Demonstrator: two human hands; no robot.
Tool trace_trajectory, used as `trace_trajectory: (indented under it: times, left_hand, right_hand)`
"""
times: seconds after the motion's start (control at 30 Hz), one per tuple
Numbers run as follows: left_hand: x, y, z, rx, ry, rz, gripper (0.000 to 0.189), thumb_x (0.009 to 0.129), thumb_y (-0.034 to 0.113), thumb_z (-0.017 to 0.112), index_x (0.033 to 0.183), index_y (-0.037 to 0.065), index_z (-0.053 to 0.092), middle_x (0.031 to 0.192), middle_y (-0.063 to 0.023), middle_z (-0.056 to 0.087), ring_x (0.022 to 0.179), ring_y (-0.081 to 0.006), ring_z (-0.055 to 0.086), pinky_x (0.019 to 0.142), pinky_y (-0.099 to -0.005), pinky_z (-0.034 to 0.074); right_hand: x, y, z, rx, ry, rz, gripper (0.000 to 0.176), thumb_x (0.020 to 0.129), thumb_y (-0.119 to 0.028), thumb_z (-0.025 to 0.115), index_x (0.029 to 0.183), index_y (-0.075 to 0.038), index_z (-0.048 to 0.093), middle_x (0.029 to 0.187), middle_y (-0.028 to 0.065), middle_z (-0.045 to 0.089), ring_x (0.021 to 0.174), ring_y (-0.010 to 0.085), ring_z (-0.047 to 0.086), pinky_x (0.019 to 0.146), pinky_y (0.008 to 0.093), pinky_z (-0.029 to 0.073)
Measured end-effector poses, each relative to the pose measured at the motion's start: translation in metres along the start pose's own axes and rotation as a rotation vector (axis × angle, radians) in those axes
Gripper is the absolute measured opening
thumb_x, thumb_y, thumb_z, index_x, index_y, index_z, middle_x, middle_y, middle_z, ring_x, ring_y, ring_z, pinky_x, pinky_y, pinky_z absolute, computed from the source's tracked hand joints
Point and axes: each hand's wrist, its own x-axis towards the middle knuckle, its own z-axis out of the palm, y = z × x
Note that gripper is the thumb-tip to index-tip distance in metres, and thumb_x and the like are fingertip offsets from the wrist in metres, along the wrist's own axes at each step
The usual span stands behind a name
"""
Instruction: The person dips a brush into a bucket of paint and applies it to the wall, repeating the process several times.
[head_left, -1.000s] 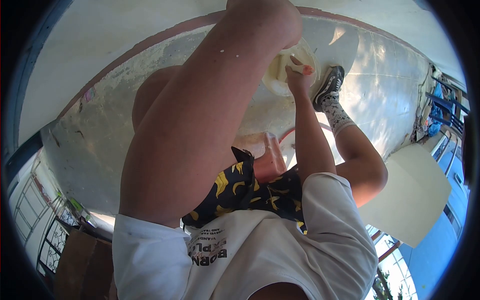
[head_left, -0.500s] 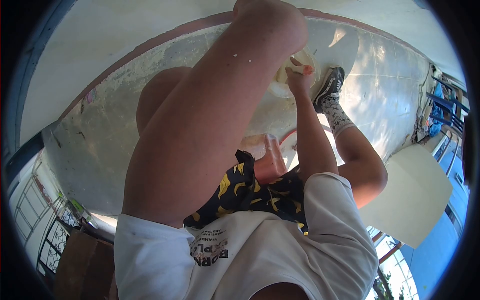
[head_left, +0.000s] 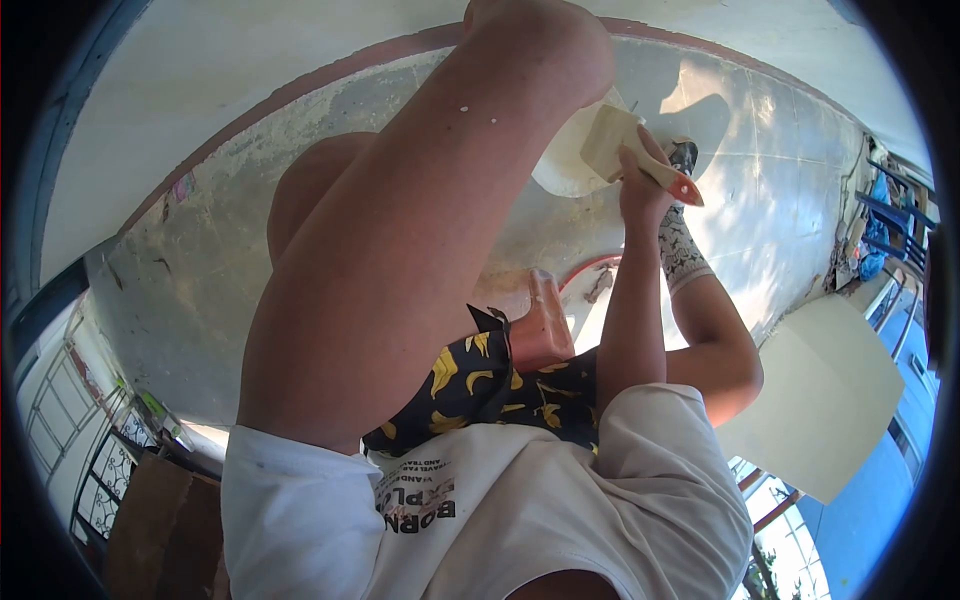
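In the head view my right hand [head_left: 645,190] is closed around the handle of a wide paintbrush [head_left: 608,145]. Its broad bristle end, coated pale cream, points up and to the left; the red-tipped handle end sticks out to the right. Behind the bristles a whitish round container [head_left: 565,160] stands on the floor, partly covered by the brush and my raised left arm [head_left: 400,230]. That arm stretches large across the picture, its elbow near the top, with small white specks on the skin. My left hand lies beyond the upper edge, out of sight.
I sit on or right at a reddish plastic stool [head_left: 540,325]. Close by is a round red-rimmed object [head_left: 590,275]. My shoe [head_left: 683,157] rests near the container. A pale wall [head_left: 250,60] curves ahead; blue chairs [head_left: 890,220] stand far right.
My right hand has lifted the paintbrush from over the container and drawn it right; its bristles, hidden before, now show. The left arm has hardly moved.
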Motion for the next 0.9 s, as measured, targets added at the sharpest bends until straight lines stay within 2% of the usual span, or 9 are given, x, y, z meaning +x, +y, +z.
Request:
trace_trajectory:
  times: [0.1,0.13,0.17,0.23,0.33,0.47,0.53,0.7,0.9]
  left_hand:
    - [-0.004,-0.003,0.006,-0.113,0.044,0.033,0.044,0.082,0.034,0.061,0.114,0.005,0.061,0.102,-0.0130,0.067,0.091,-0.0302,0.065,0.080,-0.0403,0.051]
    - [0.001,-0.003,0.010,-0.118,0.033,0.038,0.045,0.082,0.035,0.061,0.117,0.006,0.059,0.105,-0.0125,0.066,0.094,-0.0296,0.065,0.082,-0.0400,0.051]
    - [0.007,-0.001,0.010,-0.113,0.035,0.054,0.047,0.082,0.035,0.061,0.119,0.006,0.058,0.108,-0.0121,0.066,0.096,-0.0291,0.064,0.084,-0.0398,0.050]
    - [0.001,0.002,0.007,-0.077,0.089,0.014,0.053,0.081,0.037,0.062,0.125,0.007,0.053,0.116,-0.0125,0.062,0.104,-0.0287,0.061,0.089,-0.0396,0.048]
    - [0.001,0.010,0.007,-0.140,-0.003,-0.020,0.060,0.080,0.039,0.063,0.130,0.008,0.049,0.121,-0.0141,0.059,0.110,-0.0288,0.057,0.094,-0.0394,0.045]
    - [0.006,0.012,0.006,-0.073,0.061,-0.010,0.064,0.079,0.039,0.064,0.132,0.008,0.047,0.121,-0.0148,0.059,0.110,-0.0293,0.057,0.094,-0.0392,0.045]
    - [0.010,0.013,0.011,-0.083,0.193,-0.003,0.038,0.080,0.030,0.057,0.111,0.009,0.064,0.106,-0.0079,0.067,0.097,-0.0229,0.065,0.082,-0.0373,0.052]
    - [0.018,0.024,0.005,-0.045,0.035,-0.006,0.043,0.081,0.032,0.057,0.117,0.010,0.060,0.105,-0.0080,0.067,0.095,-0.0234,0.065,0.081,-0.0378,0.052]
    - [0.028,0.028,-0.001,-0.019,0.083,0.021,0.049,0.081,0.036,0.059,0.122,0.010,0.056,0.108,-0.0087,0.066,0.098,-0.0251,0.064,0.084,-0.0373,0.051]
  right_hand:
    - [-0.017,0.012,0.027,0.190,0.131,-0.011,0.039,0.082,-0.008,0.064,0.119,0.001,0.058,0.102,0.0126,0.064,0.084,0.0128,0.060,0.071,0.0254,0.050]
    - [-0.020,0.049,0.032,-0.198,0.054,-0.166,0.035,0.082,-0.010,0.064,0.116,-0.002,0.062,0.096,0.0119,0.065,0.083,0.0118,0.059,0.073,0.0266,0.050]
    - [-0.025,0.063,0.042,-0.132,0.065,0.043,0.033,0.081,-0.010,0.065,0.114,-0.005,0.064,0.095,0.0132,0.067,0.085,0.0144,0.061,0.076,0.0283,0.049]
    - [-0.018,0.053,0.045,-0.067,0.210,-0.282,0.031,0.078,-0.005,0.064,0.109,-0.005,0.066,0.099,0.0155,0.068,0.092,0.0270,0.066,0.080,0.0324,0.050]
    - [-0.029,0.041,0.035,-0.084,0.055,-0.084,0.032,0.078,-0.005,0.066,0.110,-0.004,0.065,0.099,0.0165,0.067,0.091,0.0209,0.066,0.080,0.0289,0.049]
    - [-0.023,0.053,0.027,-0.166,0.155,-0.274,0.033,0.080,-0.005,0.065,0.113,-0.002,0.063,0.096,0.0147,0.067,0.083,0.0183,0.065,0.075,0.0293,0.050]
    - [-0.028,0.073,0.025,-0.051,0.153,-0.132,0.035,0.080,-0.004,0.064,0.115,-0.002,0.061,0.097,0.0138,0.067,0.082,0.0172,0.064,0.074,0.0285,0.051]
    - [-0.018,0.039,-0.006,0.331,0.173,0.126,0.040,0.082,-0.005,0.063,0.121,0.000,0.056,0.101,0.0120,0.065,0.080,0.0145,0.062,0.070,0.0275,0.052]
    - [-0.012,0.029,0.004,-0.135,0.132,-0.420,0.031,0.079,-0.004,0.064,0.109,-0.002,0.064,0.091,0.0180,0.065,0.080,0.0296,0.066,0.073,0.0327,0.050]
